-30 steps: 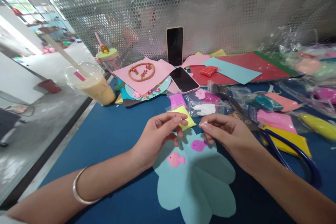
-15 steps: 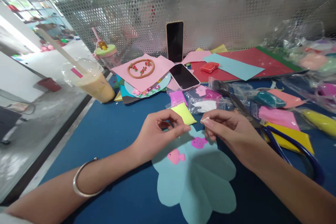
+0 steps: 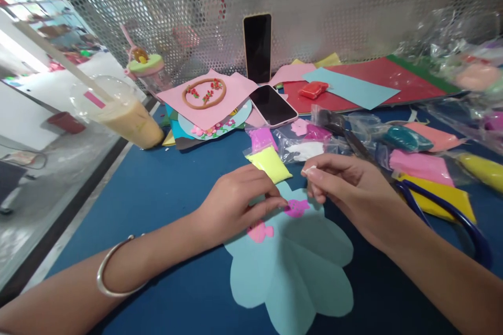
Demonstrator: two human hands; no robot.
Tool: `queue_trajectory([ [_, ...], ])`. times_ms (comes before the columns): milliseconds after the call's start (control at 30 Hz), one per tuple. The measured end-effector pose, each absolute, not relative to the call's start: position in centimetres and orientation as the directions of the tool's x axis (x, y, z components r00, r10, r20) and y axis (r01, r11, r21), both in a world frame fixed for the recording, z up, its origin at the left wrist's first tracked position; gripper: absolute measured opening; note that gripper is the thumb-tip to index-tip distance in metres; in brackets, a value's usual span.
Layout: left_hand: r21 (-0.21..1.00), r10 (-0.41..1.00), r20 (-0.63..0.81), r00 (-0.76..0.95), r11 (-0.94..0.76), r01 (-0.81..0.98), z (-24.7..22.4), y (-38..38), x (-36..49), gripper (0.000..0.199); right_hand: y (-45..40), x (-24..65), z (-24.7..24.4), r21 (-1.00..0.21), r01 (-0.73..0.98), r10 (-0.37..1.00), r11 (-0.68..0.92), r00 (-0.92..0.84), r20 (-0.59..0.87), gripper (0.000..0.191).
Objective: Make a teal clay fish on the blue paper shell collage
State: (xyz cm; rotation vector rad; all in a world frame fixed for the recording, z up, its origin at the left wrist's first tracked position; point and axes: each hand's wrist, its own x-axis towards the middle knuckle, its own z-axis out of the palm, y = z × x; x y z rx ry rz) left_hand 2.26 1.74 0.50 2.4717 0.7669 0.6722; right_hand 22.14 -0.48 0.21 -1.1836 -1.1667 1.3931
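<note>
A pale blue scalloped paper (image 3: 291, 272) lies on the table, with a pink clay fish (image 3: 258, 232) and a magenta clay fish (image 3: 299, 208) on it. The fingertips of my left hand (image 3: 245, 196) are pinched together at the magenta fish's left end; anything between them is too small or hidden to make out. My left hand partly covers the pink fish. Above the paper's upper right edge, my right hand (image 3: 340, 183) pinches a small bit of white clay (image 3: 310, 169) between thumb and forefinger.
Behind the hands lie clay packets in yellow (image 3: 271, 163), white (image 3: 308, 151) and other colours. Blue-handled scissors (image 3: 444, 199) rest at right. Two phones (image 3: 258, 48), a pink sheet with a clay ring (image 3: 204, 93) and a drink cup (image 3: 135, 123) stand or lie farther back.
My left hand has lowered from above the paper, and its fingertips now meet the magenta fish. The right hand keeps its pinch on the white clay. The view has shifted slightly.
</note>
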Motion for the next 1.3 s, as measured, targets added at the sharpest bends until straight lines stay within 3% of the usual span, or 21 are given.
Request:
queue_trajectory([
  [233,0.545,0.604,0.353,0.715,-0.754,0.368,0.5,1.8,2.6,0.003,-0.4,22.3,0.4,-0.989,-0.079,0.990,-0.124,-0.074,-0.118,0.012],
  [700,0.529,0.631,0.351,0.692,-0.743,0.410,-0.9,2.4,2.2,0.007,-0.2,22.8,-0.6,-0.993,-0.116,0.991,-0.014,-0.130,0.001,0.006],
  [1033,0.462,0.624,0.302,0.720,-0.757,0.462,-0.8,2.2,2.1,0.011,-0.3,23.0,-0.3,-0.998,-0.067,0.991,-0.011,-0.136,-0.001,0.009],
  [1300,0.482,0.623,0.290,0.726,-0.751,0.452,-1.2,2.2,2.0,0.014,-0.1,23.0,-0.5,-0.998,-0.060,0.989,-0.006,-0.149,0.003,0.011],
])
